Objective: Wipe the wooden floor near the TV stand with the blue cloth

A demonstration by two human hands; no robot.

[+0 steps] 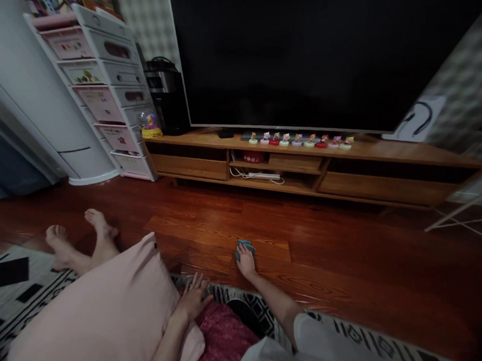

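Observation:
My right hand (pixel 247 264) reaches out to the wooden floor (pixel 348 261) and its fingers are closed over a small blue cloth (pixel 244 247) that lies on the boards. My left hand (pixel 194 297) lies flat with fingers spread at the edge of a pink pillow (pixel 99 319) on my lap, holding nothing. My bare feet (pixel 79 238) stretch out to the left on the floor.
A low wooden TV stand (pixel 304 167) carries a large dark television (pixel 319 54) and a row of small figurines (pixel 299 139). A white drawer tower (pixel 105 90) stands at the left. A black-and-white patterned rug (pixel 14 286) lies under me.

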